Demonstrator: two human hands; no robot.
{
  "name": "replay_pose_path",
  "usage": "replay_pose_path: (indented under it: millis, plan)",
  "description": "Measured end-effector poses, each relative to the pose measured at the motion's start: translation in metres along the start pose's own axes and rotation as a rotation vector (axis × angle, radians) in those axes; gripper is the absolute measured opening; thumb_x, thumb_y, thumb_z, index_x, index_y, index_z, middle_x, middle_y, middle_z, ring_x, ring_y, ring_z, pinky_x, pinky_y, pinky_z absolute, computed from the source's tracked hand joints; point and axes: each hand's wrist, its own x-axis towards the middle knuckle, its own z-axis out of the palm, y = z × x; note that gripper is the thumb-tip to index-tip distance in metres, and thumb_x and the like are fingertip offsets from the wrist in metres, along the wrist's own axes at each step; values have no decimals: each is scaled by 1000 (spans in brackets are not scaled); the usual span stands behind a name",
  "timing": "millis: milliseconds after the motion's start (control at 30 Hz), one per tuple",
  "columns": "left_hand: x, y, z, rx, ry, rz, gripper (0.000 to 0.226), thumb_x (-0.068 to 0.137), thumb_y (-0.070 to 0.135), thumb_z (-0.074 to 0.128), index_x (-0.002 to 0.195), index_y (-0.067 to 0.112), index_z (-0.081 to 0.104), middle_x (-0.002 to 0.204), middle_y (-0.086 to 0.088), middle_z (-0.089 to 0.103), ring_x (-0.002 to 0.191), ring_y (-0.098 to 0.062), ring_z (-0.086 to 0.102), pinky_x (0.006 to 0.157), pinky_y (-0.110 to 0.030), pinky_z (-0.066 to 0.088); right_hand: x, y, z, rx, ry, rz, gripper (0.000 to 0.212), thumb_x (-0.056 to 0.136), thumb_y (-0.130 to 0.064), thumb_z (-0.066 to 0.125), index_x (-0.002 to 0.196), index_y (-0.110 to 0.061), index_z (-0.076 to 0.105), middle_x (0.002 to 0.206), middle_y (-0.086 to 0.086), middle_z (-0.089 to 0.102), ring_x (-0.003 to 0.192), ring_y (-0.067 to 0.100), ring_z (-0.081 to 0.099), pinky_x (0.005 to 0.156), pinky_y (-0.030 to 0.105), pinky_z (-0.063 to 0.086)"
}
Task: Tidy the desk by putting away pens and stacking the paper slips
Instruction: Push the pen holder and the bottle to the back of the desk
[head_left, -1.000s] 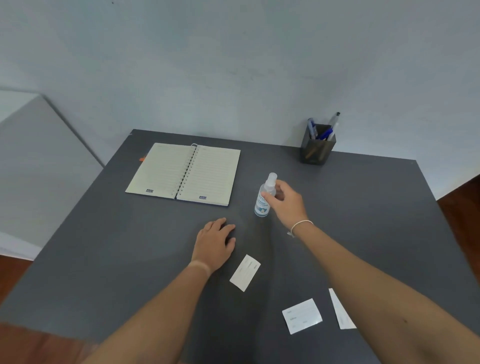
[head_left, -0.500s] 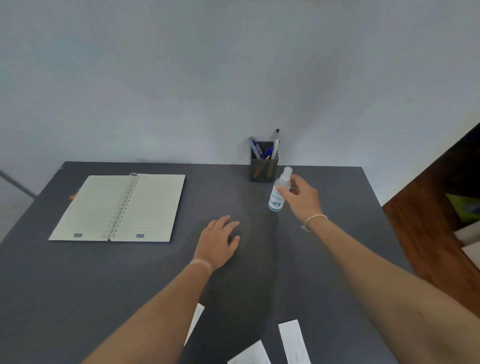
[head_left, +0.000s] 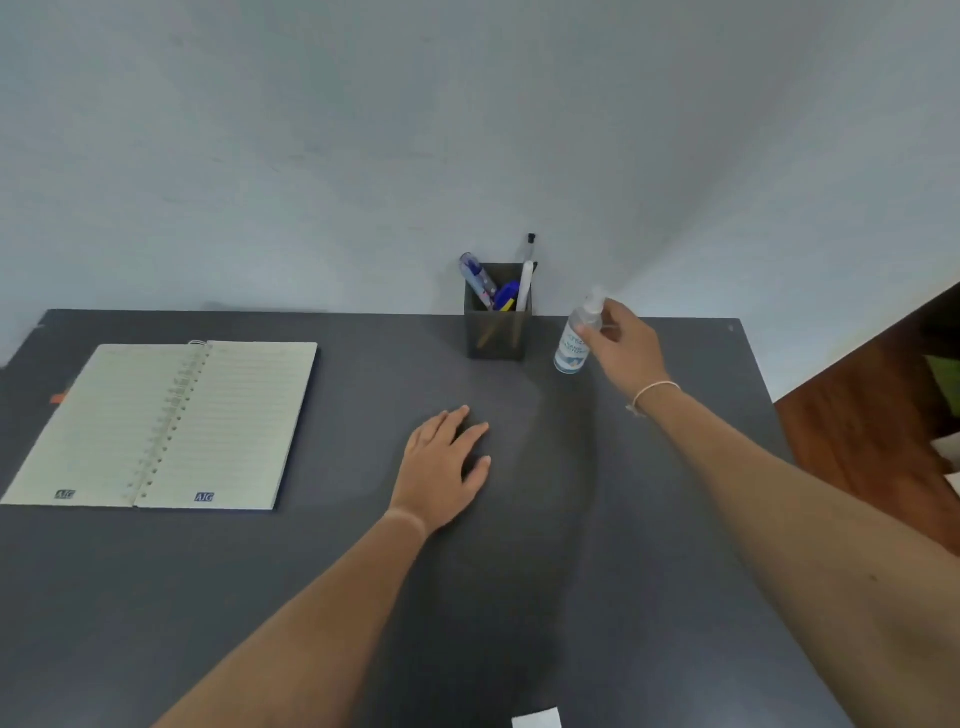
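Pens (head_left: 497, 291) stood in the holder (head_left: 496, 332) at the desk's (head_left: 675, 571) far edge; one paper slip (head_left: 536, 719) showed at the near edge. The right hand (head_left: 626, 345) gripped a spray bottle (head_left: 576, 338) beside the holder; a careless set-down could topple either. The left hand (head_left: 444, 467) lay flat, fingers relaxed.
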Motion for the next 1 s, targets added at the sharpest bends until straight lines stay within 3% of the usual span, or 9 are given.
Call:
replay_pose_path:
  millis: [533, 833, 1000]
  plan:
    - [-3, -2, 12, -1, 81, -20, 52, 87, 46, 31, 133, 29, 48, 150, 2, 38, 141, -21, 30, 115, -30, 11, 24, 3, 4, 23, -71, -80, 34, 89, -19, 60, 122, -13, 55, 106, -1, 60, 96, 13, 58, 86, 24, 44]
    - [-3, -1, 12, 11, 82, -20, 52, 87, 46, 32, 132, 27, 50, 148, 1, 41, 139, -23, 34, 115, -31, 15, 24, 4, 5, 34, -97, -78, 36, 89, -21, 58, 124, -15, 54, 109, -2, 59, 100, 15, 58, 90, 27, 45]
    - [-3, 0, 9, 0, 42, -23, 60, 85, 50, 23, 137, 29, 44, 153, 2, 33, 143, -21, 25, 117, -31, 11, 22, 7, 2, 42, -76, -56, 47, 88, -22, 61, 132, -24, 47, 120, -3, 58, 105, 11, 56, 96, 28, 45]
